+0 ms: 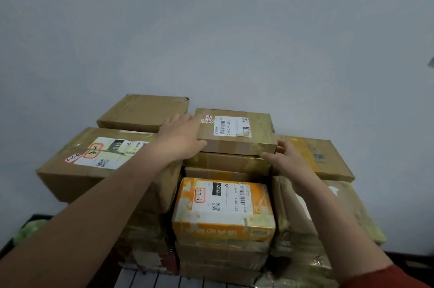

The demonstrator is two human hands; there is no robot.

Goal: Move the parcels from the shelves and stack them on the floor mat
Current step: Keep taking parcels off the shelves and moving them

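A small brown parcel (256, 133) with a white shipping label sits on top of the middle stack of parcels against the wall. My left hand (180, 137) grips its left end, fingers along the side and thumb at the lower front edge. My right hand (290, 158) holds its right front corner, with the thumb under the bottom edge and the fingers against the right side. Below it lie more brown boxes, and in front is an orange and white parcel (223, 207) on its own stack.
A large labelled brown box (94, 163) tops the left stack under my left forearm. A plain box (143, 111) lies behind it. A yellowish box (314, 156) and a taped parcel (328, 212) stand at the right. A dark mat edge (25, 224) shows at lower left.
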